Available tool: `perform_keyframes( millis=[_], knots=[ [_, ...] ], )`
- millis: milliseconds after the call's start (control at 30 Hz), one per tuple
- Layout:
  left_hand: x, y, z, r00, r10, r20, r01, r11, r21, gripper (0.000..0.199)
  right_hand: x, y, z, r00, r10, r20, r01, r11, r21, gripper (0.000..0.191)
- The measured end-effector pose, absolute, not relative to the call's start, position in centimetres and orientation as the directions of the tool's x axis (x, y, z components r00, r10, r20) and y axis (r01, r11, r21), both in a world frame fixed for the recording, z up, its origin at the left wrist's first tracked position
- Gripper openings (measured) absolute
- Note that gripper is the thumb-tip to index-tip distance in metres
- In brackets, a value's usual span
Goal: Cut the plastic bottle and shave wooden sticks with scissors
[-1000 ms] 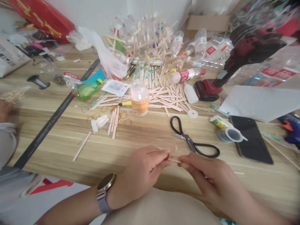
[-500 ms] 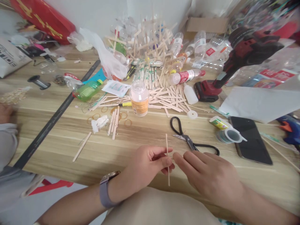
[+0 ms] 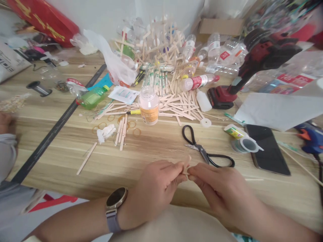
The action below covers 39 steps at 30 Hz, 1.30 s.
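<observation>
In the middle foreground my left hand [image 3: 161,181] is closed, thumb and fingers pinching a pale wooden craft stick [image 3: 187,160] whose top end juts up between my hands. My right hand [image 3: 219,185] meets it from the other side, its thumb and fingertips pressed together close to the stick. What those right fingertips pinch is too small and covered to make out. Just beyond my right hand lie black-handled scissors [image 3: 202,149] with the blades partly apart.
Behind are a clear jar [image 3: 148,109], loose craft sticks [image 3: 176,106], rubber bands [image 3: 131,124] and several plastic bottles. To the right lie a phone [image 3: 268,149], a tape roll [image 3: 248,145] and a red-black power tool [image 3: 252,67]. Another person's sleeve [image 3: 7,151] shows at left.
The stick has turned from side-on and upright to tilted, with its flat face partly showing. My left wrist has rolled, and my right fingers have closed in against the stick.
</observation>
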<state>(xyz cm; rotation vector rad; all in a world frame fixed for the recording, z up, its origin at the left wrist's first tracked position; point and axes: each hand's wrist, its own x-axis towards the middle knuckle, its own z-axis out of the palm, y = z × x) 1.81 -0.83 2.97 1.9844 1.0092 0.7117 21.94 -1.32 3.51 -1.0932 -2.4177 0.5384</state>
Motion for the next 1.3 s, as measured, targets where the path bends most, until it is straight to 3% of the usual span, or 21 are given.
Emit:
perform_keyframes(
  millis=[167, 267, 333, 433, 533, 600, 667, 833, 900, 1000, 1300],
  knots=[
    [1.5, -0.9, 2.6, 0.597, 0.744, 0.299, 0.405, -0.601, 0.689, 0.025, 21.6, -1.2, 4.7, -0.580, 0.810, 0.087, 0.569, 0.479, -0.668, 0.022],
    [1.4, -0.7, 2.4, 0.654, 0.688, 0.313, 0.395, -0.665, 0.634, 0.028, 21.6, -1.0, 4.9, -0.568, 0.822, -0.031, 0.606, 0.393, -0.692, 0.027],
    [1.3, -0.4, 2.5, 0.656, 0.689, 0.308, 0.378, -0.653, 0.656, 0.025, 21.8, -0.9, 4.7, -0.569, 0.822, -0.035, 0.617, 0.399, -0.678, 0.027],
    [1.3, 0.0, 3.1, 0.607, 0.766, 0.214, 0.384, -0.518, 0.764, 0.019, 22.1, -0.7, 4.2, -0.592, 0.802, 0.083, 0.597, 0.505, -0.623, 0.022],
    [1.4, 0.2, 3.6, 0.552, 0.834, -0.009, 0.377, -0.240, 0.895, 0.018, 22.4, -0.6, 3.7, -0.593, 0.758, 0.273, 0.598, 0.641, -0.480, 0.019],
    [1.6, 0.1, 3.7, 0.506, 0.852, -0.135, 0.279, -0.014, 0.960, 0.015, 22.5, -0.6, 3.5, -0.564, 0.742, 0.363, 0.635, 0.671, -0.383, 0.017],
    [1.8, -0.1, 3.6, 0.473, 0.856, -0.209, 0.161, 0.149, 0.976, 0.024, 22.5, -0.7, 3.3, -0.547, 0.724, 0.421, 0.667, 0.680, -0.304, 0.017],
    [2.1, -0.6, 3.7, 0.436, 0.866, -0.244, 0.114, 0.216, 0.970, 0.011, 22.3, -1.2, 3.2, -0.615, 0.594, 0.518, 0.680, 0.732, -0.033, 0.020],
    [2.0, -0.5, 3.9, 0.449, 0.857, -0.251, 0.126, 0.218, 0.968, 0.018, 22.2, -1.4, 3.3, -0.644, 0.558, 0.524, 0.676, 0.735, 0.048, 0.022],
    [1.9, -0.4, 3.9, 0.472, 0.836, -0.279, 0.130, 0.247, 0.960, 0.018, 21.7, -1.4, 3.6, -0.645, 0.567, 0.513, 0.683, 0.729, 0.054, 0.021],
    [2.0, -0.6, 3.9, 0.486, 0.808, -0.332, 0.156, 0.293, 0.943, 0.016, 21.4, -1.6, 4.2, -0.605, 0.641, 0.472, 0.664, 0.734, -0.146, 0.024]
  ],
)
